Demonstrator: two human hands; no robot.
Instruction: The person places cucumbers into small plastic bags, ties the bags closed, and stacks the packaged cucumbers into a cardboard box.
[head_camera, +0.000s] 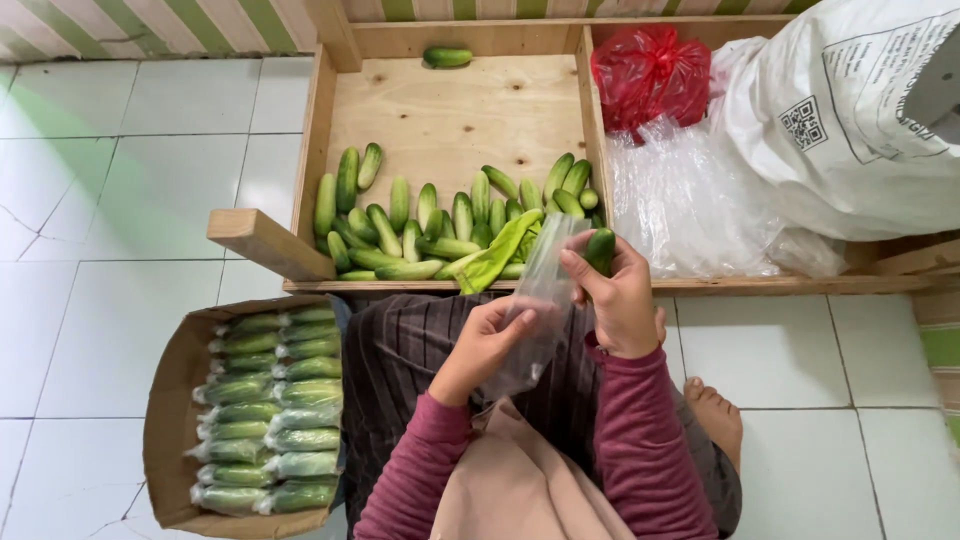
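My left hand (488, 340) pinches the side of a clear plastic bag (540, 290) held up over my lap. My right hand (620, 300) grips a small green cucumber (601, 248) and also holds the bag's upper edge. Just beyond my hands a wooden tray (455, 115) holds a heap of loose cucumbers (440, 225) along its near side, and one lone cucumber (447, 56) lies at its far edge.
A cardboard box (165, 400) at my left holds rows of bagged cucumbers (270, 410). In the tray's right part lie a pile of clear bags (690, 200), a red plastic bag (650, 75) and a big white sack (850, 120). White floor tiles surround me; my bare foot (715, 415) rests at the right.
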